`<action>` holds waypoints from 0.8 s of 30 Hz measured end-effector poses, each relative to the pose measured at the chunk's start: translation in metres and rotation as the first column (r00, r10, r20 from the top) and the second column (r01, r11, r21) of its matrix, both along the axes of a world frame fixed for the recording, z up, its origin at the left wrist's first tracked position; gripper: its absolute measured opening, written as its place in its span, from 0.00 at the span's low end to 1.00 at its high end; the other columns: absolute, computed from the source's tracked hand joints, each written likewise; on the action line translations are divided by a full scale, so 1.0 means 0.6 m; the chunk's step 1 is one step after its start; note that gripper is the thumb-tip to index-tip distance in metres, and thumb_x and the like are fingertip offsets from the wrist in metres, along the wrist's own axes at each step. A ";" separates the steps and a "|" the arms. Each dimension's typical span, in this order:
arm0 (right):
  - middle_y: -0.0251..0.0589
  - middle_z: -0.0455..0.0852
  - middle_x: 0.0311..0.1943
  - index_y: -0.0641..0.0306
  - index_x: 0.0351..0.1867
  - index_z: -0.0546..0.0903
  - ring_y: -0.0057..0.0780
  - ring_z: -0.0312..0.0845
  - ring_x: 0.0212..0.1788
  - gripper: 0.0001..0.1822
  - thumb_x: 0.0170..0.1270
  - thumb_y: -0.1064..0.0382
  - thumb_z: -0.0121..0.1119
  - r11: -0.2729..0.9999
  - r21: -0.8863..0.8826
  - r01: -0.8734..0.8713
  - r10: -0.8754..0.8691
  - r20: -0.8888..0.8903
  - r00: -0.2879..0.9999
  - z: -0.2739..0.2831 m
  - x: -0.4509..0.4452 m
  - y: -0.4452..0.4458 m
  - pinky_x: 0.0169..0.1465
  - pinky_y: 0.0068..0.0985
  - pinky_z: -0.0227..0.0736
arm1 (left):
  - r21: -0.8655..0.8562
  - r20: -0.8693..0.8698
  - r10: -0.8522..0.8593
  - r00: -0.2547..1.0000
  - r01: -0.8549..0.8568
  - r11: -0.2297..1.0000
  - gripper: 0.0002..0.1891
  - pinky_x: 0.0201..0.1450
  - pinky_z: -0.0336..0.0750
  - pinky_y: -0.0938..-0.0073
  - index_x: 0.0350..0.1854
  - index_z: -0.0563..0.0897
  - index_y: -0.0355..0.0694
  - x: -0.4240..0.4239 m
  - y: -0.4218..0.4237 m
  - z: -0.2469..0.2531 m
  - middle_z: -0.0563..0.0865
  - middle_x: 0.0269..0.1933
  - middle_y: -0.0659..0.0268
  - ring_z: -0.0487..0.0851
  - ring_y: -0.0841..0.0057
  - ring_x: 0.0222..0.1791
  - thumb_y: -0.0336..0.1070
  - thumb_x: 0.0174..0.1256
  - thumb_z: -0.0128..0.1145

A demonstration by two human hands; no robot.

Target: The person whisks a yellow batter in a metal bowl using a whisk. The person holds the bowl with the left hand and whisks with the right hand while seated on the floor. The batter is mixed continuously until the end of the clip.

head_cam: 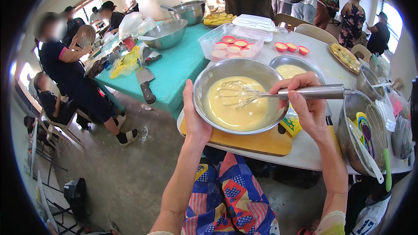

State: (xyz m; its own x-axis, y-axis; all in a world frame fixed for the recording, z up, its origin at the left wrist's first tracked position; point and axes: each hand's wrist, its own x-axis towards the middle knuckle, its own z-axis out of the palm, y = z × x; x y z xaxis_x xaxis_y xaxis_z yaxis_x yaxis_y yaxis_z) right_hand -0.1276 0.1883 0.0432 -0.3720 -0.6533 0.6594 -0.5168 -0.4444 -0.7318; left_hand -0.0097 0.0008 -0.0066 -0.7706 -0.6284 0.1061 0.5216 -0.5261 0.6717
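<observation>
My left hand (196, 117) grips the left side of a metal mixing bowl (204, 81), thumb along the outside near the rim. Pale yellow batter (238, 116) with a few white lumps fills the bowl's bottom. In my right hand (305, 104) is a wire whisk (313, 92), held by its steel handle; its wires lie in the batter. Under the bowl is a wooden cutting board (254, 142). A yellow packet (291, 122) lies by the board, partly covered by the bowl and my hand. Behind my right hand a second metal bowl (281, 60) holds similar batter.
A clear plastic tub (209, 44) holds filled red cups; several more red cups (291, 47) stand beside it. At right, a metal bowl (349, 143) contains measuring spoons and another whisk. A cleaver (145, 81) lies on the teal table (176, 68). People stand around the room.
</observation>
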 end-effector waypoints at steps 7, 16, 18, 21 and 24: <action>0.44 0.83 0.28 0.64 0.36 0.67 0.14 0.70 0.22 0.06 0.67 0.64 0.47 0.971 -0.091 0.221 -0.222 -0.005 0.975 0.022 -0.010 0.023 0.27 0.12 0.66 | -0.045 0.030 0.026 0.999 -0.024 0.999 0.30 0.58 0.69 0.69 0.56 0.73 0.35 0.004 0.004 0.006 0.77 0.55 0.58 0.76 0.69 0.54 0.58 0.67 0.39; 0.42 0.82 0.35 0.62 0.39 0.68 0.17 0.73 0.29 0.06 0.67 0.65 0.50 0.998 -0.012 -0.063 0.064 0.159 0.985 0.003 0.002 0.003 0.34 0.14 0.69 | 0.009 0.001 -0.044 0.999 0.044 0.999 0.31 0.58 0.70 0.68 0.57 0.72 0.35 0.004 -0.002 -0.001 0.77 0.56 0.56 0.76 0.68 0.54 0.59 0.67 0.38; 0.40 0.80 0.34 0.64 0.39 0.69 0.18 0.74 0.31 0.06 0.66 0.67 0.52 0.999 -0.028 -0.046 0.046 0.011 0.999 -0.002 0.002 -0.004 0.34 0.15 0.68 | -0.005 0.018 -0.024 1.000 0.024 1.000 0.31 0.57 0.70 0.68 0.57 0.72 0.35 0.004 -0.002 -0.003 0.77 0.55 0.57 0.76 0.68 0.54 0.59 0.67 0.38; 0.36 0.74 0.32 0.68 0.38 0.70 0.21 0.75 0.34 0.05 0.64 0.70 0.53 0.998 -0.039 0.054 -0.059 -0.158 0.986 -0.002 0.000 0.001 0.33 0.16 0.67 | -0.039 0.028 0.001 1.000 0.000 0.999 0.31 0.57 0.70 0.68 0.57 0.72 0.35 0.001 -0.001 -0.004 0.77 0.55 0.58 0.76 0.68 0.54 0.59 0.67 0.38; 0.38 0.76 0.32 0.68 0.37 0.70 0.21 0.75 0.32 0.04 0.64 0.70 0.51 0.990 -0.074 0.118 -0.132 -0.220 0.967 0.004 -0.010 0.013 0.32 0.15 0.67 | -0.058 0.031 0.011 0.999 -0.009 0.998 0.31 0.56 0.71 0.68 0.57 0.72 0.36 0.001 0.000 -0.003 0.77 0.55 0.58 0.76 0.69 0.54 0.59 0.67 0.38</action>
